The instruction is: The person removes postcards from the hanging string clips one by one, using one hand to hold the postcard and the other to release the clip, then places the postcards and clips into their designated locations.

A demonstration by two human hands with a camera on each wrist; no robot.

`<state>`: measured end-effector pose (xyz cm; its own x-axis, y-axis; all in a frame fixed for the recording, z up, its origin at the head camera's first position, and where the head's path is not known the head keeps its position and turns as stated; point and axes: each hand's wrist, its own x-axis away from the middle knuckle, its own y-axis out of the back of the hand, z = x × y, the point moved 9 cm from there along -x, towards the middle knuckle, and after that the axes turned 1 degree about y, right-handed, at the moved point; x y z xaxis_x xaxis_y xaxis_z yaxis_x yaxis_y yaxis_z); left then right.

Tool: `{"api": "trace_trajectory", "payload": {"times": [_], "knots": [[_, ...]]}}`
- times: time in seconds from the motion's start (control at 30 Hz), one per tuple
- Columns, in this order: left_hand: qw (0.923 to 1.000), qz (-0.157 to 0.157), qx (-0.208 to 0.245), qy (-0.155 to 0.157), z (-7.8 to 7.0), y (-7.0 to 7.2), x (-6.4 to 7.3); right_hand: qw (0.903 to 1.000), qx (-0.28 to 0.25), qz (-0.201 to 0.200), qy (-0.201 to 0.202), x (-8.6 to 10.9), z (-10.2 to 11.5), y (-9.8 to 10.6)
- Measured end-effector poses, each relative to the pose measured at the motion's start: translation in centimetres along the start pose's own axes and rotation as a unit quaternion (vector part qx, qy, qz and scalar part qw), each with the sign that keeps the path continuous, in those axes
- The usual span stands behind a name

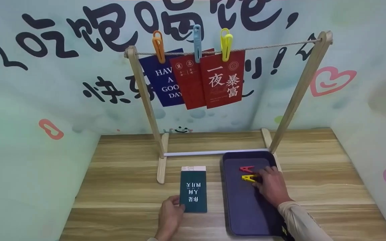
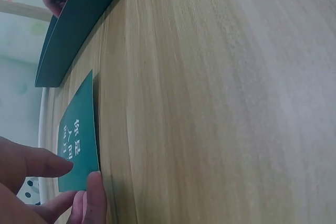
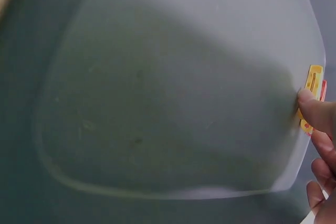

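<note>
My left hand (image 1: 170,214) pinches the lower left edge of a dark green card (image 1: 193,182) with a white strip along its far end. In the left wrist view the fingertips (image 2: 95,182) lie right at the card's edge. Over a dark rectangular tray (image 1: 250,214), my right hand (image 1: 274,184) holds a yellow clothespin (image 1: 247,177) at one end. The right wrist view shows the thumb (image 3: 315,108) on that yellow clothespin. A red clothespin (image 1: 246,169) lies just beyond it in the tray.
Behind the tray stands a wooden frame (image 1: 300,88) with a string (image 1: 273,46) across its top. A blue card (image 1: 161,78) and two red cards (image 1: 224,80) hang there from orange, blue and yellow clothespins. A white rod (image 1: 196,153) joins the frame's feet on the wood-grain table (image 1: 122,187).
</note>
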<state>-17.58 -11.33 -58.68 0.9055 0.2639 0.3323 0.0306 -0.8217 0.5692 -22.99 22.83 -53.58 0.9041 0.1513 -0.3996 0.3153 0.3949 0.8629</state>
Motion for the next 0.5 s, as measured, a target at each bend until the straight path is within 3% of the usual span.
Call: {"api": "trace_trajectory", "payload": {"times": [0.1,0.33,0.5], "knots": [[1.0000,0.003,0.001,0.002,0.0,-0.1,0.1,1.0000,0.002,0.007,-0.004,0.2,-0.1,-0.1],[0.9996,-0.014,0.000,-0.025,-0.3,0.6,0.5,0.9993,0.030,0.021,0.004,0.7,0.4,0.1],[0.9999,-0.013,-0.002,0.002,0.0,0.9,0.1,0.9981,0.048,0.027,0.027,0.9,1.1,0.1]]}}
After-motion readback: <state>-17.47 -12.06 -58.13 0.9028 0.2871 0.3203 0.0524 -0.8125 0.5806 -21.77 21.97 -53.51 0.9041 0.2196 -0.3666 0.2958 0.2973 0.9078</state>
